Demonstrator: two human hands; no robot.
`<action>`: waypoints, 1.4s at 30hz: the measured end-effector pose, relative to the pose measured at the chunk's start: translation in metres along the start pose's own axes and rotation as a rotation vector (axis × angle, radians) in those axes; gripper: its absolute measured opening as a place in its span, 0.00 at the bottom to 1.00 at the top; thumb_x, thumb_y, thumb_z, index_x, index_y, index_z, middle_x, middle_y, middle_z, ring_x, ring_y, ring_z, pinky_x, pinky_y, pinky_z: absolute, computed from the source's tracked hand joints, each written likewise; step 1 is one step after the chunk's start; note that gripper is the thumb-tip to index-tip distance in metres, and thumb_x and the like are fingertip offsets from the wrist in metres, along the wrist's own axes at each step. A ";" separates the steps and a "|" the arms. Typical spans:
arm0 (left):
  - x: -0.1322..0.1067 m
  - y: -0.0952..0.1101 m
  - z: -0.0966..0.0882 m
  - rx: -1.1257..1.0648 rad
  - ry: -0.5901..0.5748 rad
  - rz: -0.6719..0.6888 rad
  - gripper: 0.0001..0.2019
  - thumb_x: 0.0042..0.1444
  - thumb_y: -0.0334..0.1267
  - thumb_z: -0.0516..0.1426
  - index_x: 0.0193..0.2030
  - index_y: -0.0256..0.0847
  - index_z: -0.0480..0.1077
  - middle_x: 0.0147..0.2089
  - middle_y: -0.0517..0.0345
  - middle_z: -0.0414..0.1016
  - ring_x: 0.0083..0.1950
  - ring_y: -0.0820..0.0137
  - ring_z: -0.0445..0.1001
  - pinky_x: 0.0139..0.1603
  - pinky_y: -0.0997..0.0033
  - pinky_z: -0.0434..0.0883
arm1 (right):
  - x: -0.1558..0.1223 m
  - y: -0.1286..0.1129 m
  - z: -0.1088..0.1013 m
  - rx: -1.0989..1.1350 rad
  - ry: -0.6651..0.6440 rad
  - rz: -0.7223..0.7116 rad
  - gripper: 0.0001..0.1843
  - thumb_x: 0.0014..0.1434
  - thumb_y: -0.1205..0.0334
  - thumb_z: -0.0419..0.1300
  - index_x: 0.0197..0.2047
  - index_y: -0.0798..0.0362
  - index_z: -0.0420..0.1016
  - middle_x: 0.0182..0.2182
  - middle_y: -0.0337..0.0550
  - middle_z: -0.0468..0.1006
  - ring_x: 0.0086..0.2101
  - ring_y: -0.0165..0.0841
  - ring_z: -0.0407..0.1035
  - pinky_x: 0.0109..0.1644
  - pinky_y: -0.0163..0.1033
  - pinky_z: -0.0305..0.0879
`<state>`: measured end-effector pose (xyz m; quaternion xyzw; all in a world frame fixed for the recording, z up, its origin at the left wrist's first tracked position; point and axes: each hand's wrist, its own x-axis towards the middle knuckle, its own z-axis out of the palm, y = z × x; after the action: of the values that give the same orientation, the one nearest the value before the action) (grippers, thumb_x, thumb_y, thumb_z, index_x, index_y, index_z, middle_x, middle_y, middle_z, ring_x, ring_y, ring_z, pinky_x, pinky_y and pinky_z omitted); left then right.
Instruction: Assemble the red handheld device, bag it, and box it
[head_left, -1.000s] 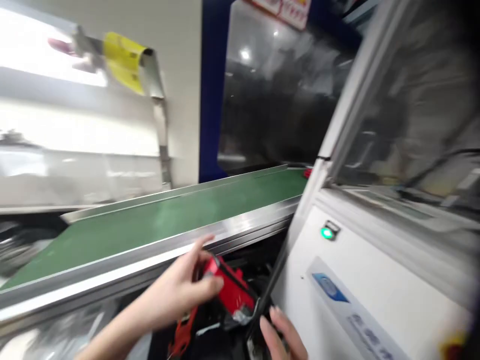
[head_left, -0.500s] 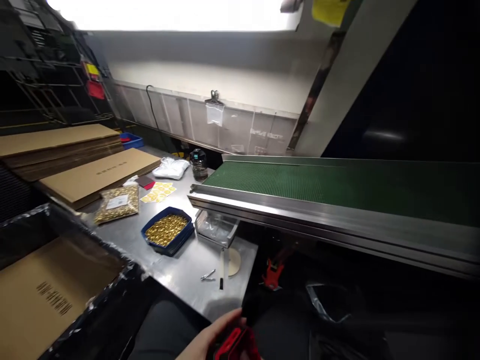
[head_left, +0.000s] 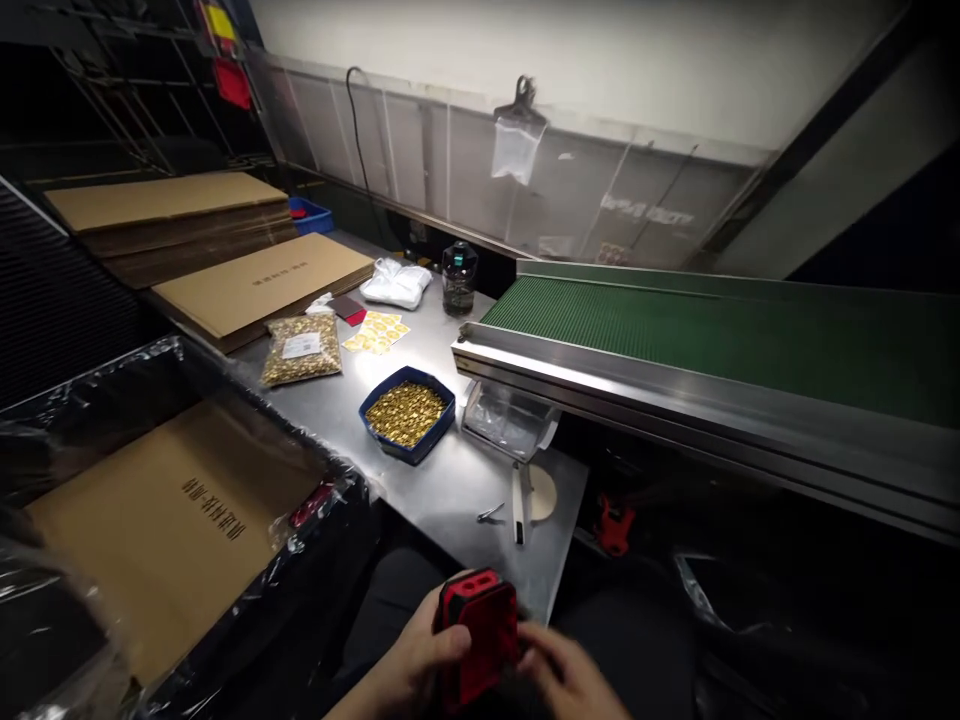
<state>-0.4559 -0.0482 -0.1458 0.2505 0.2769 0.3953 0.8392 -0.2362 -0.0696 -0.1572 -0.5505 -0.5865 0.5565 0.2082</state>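
A red and black plastic part [head_left: 478,635] sits low in the middle of the view, over my lap. My left hand [head_left: 412,665] grips its left side, fingers curled around it. From the right, my right hand [head_left: 566,672] touches the part's right edge, fingertips against it. Just beyond them lies the near edge of a steel table [head_left: 450,490]. The hands are partly cut off by the bottom of the frame.
On the table: a blue tray of small brass pieces [head_left: 407,413], a bag of brass pieces [head_left: 301,349], yellow stickers [head_left: 376,331], a white bag [head_left: 395,283], a dark jar [head_left: 458,277], a clear tray [head_left: 507,420]. A green conveyor belt [head_left: 712,335] runs right. Flat cardboard [head_left: 172,520] lies left.
The view swung left from the white machine to the steel table. The red part came away from under the conveyor to my lap, and my right hand has joined the left on it.
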 end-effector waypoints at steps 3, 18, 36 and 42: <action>-0.009 0.012 -0.010 0.182 0.071 0.086 0.46 0.39 0.49 0.74 0.65 0.41 0.63 0.60 0.43 0.72 0.62 0.49 0.71 0.64 0.53 0.64 | 0.029 -0.012 -0.029 -0.504 0.227 -0.085 0.20 0.72 0.50 0.48 0.52 0.48 0.78 0.48 0.47 0.82 0.45 0.38 0.78 0.47 0.37 0.74; -0.043 0.037 -0.026 0.203 0.150 0.148 0.51 0.38 0.49 0.76 0.68 0.45 0.59 0.62 0.42 0.69 0.62 0.48 0.70 0.65 0.51 0.64 | 0.155 -0.051 -0.032 -0.747 -0.038 -0.213 0.05 0.60 0.66 0.60 0.41 0.51 0.72 0.42 0.48 0.77 0.48 0.43 0.68 0.54 0.45 0.58; -0.017 0.033 0.018 0.475 0.198 0.071 0.54 0.35 0.43 0.77 0.68 0.50 0.56 0.61 0.48 0.69 0.59 0.52 0.72 0.61 0.58 0.68 | -0.006 -0.034 0.024 0.412 0.479 0.153 0.20 0.68 0.43 0.55 0.38 0.51 0.73 0.20 0.32 0.60 0.22 0.28 0.58 0.27 0.33 0.56; -0.014 0.029 0.036 0.767 0.197 0.247 0.52 0.38 0.43 0.76 0.68 0.52 0.57 0.65 0.49 0.61 0.61 0.52 0.69 0.63 0.58 0.69 | -0.027 -0.069 -0.002 0.201 0.112 0.089 0.23 0.62 0.40 0.60 0.34 0.53 0.79 0.22 0.39 0.69 0.22 0.30 0.61 0.27 0.35 0.55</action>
<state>-0.4553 -0.0505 -0.0977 0.5374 0.4510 0.3832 0.6008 -0.2544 -0.0770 -0.0856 -0.5828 -0.4901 0.5894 0.2697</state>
